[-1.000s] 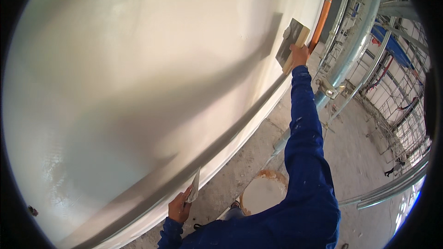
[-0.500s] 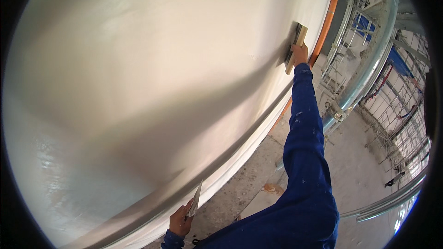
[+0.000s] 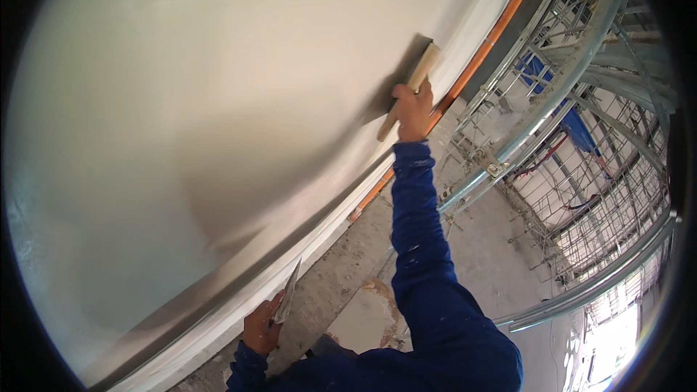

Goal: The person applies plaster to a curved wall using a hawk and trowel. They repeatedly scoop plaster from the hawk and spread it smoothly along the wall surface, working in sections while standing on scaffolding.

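My right hand (image 3: 414,112) is closed around the pale wooden grip of a wide finishing trowel (image 3: 428,60), its blade against the smooth cream wall (image 3: 189,80) near the right edge. A dark shadow falls on the wall beside the blade. Lower down, my left hand (image 3: 260,328) grips a putty knife (image 3: 288,295) by its handle. That knife's metal blade points up and is held apart from the wall's smooth face, in front of the pale lower border. Blue sleeves, spotted with white, cover both arms.
An orange pipe (image 3: 485,51) runs along the wall's right edge. Metal scaffold tubes (image 3: 534,127) and lattice framing stand at the right, with blue sheeting (image 3: 579,131) among them. On the concrete floor (image 3: 479,239) lies a pale, stained board (image 3: 363,313).
My right hand and the trowel have shifted left and slightly down in view. The left hand with the putty knife appears a little farther left. The whole view has turned somewhat, showing more scaffold.
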Tool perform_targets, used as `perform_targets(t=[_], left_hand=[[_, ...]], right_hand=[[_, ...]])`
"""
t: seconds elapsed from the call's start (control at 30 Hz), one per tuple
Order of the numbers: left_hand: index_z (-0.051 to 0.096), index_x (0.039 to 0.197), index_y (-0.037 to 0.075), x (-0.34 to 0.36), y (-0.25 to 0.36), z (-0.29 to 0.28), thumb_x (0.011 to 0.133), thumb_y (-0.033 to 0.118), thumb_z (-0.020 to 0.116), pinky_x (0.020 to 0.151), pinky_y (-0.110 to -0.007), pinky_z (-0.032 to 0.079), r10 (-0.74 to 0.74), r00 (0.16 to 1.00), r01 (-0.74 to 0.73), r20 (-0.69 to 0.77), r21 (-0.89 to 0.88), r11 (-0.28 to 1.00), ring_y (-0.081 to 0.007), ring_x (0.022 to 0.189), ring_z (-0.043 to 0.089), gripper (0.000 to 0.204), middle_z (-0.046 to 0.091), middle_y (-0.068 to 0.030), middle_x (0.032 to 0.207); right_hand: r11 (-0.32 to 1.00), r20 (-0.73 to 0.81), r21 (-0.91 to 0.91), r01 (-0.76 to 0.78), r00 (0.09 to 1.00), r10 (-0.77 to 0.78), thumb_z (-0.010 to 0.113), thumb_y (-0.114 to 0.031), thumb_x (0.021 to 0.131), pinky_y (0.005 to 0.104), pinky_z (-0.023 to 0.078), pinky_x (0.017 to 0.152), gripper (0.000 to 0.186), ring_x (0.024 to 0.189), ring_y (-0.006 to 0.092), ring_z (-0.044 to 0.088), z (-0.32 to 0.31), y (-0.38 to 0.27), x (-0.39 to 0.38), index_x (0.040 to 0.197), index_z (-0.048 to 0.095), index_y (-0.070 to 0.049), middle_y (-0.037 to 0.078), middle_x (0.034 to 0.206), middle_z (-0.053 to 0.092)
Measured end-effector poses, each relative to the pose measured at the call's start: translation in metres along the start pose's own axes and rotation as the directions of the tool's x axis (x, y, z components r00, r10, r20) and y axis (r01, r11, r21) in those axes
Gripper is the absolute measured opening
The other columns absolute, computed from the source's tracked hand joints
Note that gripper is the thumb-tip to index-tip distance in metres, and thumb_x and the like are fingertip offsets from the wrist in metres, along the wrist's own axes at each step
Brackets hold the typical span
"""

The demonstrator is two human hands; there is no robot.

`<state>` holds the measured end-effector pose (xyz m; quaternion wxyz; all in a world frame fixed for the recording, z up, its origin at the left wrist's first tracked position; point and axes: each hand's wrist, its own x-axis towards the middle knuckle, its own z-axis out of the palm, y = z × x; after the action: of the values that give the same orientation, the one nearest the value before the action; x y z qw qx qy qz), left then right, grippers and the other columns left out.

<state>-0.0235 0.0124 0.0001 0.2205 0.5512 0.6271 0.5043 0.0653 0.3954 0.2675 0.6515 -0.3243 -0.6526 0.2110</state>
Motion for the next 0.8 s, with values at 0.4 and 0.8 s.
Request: perform_targets(t=[0.4, 0.8], left_hand=[[0.053, 0.083, 0.0, -0.031, 0.034, -0.042, 0.083, 0.013, 0.056, 0.049, -0.025, 0.041, -0.294, 0.956, 0.239, 0.018, -0.634, 0.736, -0.0127, 0.056, 0.052, 0.013, 0.054, -0.0054, 0.071], [0.043, 0.105, -0.003, -0.017, 0.1, -0.027, 0.086, 0.023, 0.051, 0.041, -0.025, 0.04, -0.004, 0.907, 0.392, 0.422, -0.838, 0.381, -0.015, 0.044, 0.047, 0.034, 0.05, -0.0091, 0.067]], right_hand=[[0.828, 0.36, 0.448, -0.337, 0.916, 0.179, 0.054, 0.002, 0.065, 0.0298, 0.046, 0.064, 0.034, 0.069, 0.0243, 0.058, -0.051, -0.118, -0.191, 0.098, 0.056, 0.003, 0.009, 0.075, 0.059], [0.779, 0.62, 0.532, -0.331, 0.779, -0.092, 0.06, 0.008, 0.063, 0.0327, 0.049, 0.077, 0.041, 0.094, 0.0238, 0.057, -0.159, -0.061, -0.276, 0.103, 0.055, 0.002, 0.012, 0.098, 0.059]])
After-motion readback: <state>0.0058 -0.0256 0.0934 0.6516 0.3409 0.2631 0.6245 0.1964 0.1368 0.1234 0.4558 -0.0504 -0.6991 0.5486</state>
